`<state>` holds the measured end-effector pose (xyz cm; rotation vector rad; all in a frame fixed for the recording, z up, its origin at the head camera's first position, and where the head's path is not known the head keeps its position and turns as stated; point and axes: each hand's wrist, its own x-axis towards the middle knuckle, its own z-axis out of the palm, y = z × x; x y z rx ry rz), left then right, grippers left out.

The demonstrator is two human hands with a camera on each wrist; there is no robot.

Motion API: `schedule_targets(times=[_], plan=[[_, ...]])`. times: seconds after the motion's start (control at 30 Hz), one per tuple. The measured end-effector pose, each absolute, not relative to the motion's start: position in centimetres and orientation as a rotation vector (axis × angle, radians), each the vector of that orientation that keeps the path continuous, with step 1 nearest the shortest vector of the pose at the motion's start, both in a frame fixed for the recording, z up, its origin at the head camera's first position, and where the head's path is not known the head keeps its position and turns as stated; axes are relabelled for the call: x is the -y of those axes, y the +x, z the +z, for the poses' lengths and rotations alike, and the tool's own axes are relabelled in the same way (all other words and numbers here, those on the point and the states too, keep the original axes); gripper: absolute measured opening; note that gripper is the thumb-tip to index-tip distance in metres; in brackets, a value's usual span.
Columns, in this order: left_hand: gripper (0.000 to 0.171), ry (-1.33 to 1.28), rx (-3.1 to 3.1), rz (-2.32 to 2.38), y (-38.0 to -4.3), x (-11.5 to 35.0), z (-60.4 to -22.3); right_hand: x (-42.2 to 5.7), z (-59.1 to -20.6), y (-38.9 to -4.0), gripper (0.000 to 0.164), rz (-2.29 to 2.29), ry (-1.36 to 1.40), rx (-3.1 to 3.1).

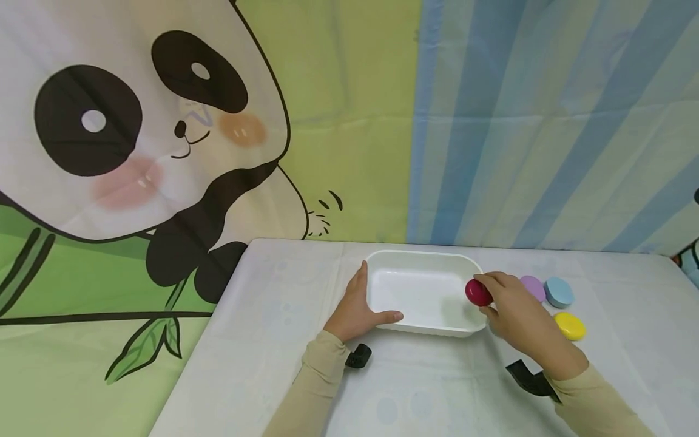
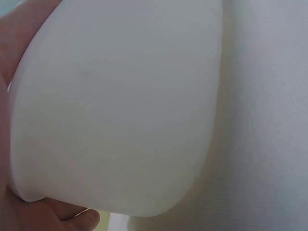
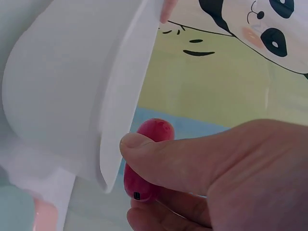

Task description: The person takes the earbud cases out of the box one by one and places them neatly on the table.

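A white rectangular tray [image 1: 420,328] with rounded corners stands toward the back of the table. My left hand [image 1: 357,306] grips its left end, thumb over the near rim and fingers along the left side. In the left wrist view the tray's outer wall [image 2: 120,110] fills most of the picture. Between thumb and fingers, my right hand [image 1: 516,312] pinches a round red disc [image 1: 478,292] at the tray's right end. The right wrist view shows this disc [image 3: 156,130] edge-on, thick and rounded with a small dark rectangle on its edge, beside the tray rim.
Right of the tray, partly behind my right hand, lie a purple disc [image 1: 533,287], a light blue disc [image 1: 559,292] and a yellow disc [image 1: 570,326]. A white cloth covers the table [image 1: 262,364]. Behind its back edge hangs a panda-print curtain [image 1: 355,121].
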<state>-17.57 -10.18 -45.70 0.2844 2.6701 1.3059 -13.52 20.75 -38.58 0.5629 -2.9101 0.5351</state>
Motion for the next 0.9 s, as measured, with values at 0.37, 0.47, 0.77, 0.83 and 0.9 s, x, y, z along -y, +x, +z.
schedule_targets(times=[0.37,0.47,0.77,0.83,0.9], plan=[[0.137,0.285,-2.668,1.307,-17.4,10.2,-45.6,-22.8,-38.6,-12.3,0.063,0.522,0.621,2.826],[0.137,0.286,-2.669,1.302,-17.4,10.2,-45.5,-23.3,-38.8,-11.8,0.063,0.484,0.659,2.765],[0.137,0.286,-2.667,1.297,-17.5,10.2,-45.6,-24.4,-39.6,-10.5,0.057,0.469,0.626,2.741],[0.137,0.287,-2.667,1.297,-17.5,10.2,-45.6,-24.7,-39.9,-10.3,0.057,0.457,0.638,2.721],[0.137,0.286,-2.667,1.296,-17.5,10.2,-45.6,-24.9,-40.1,-10.1,0.058,0.453,0.65,2.702]])
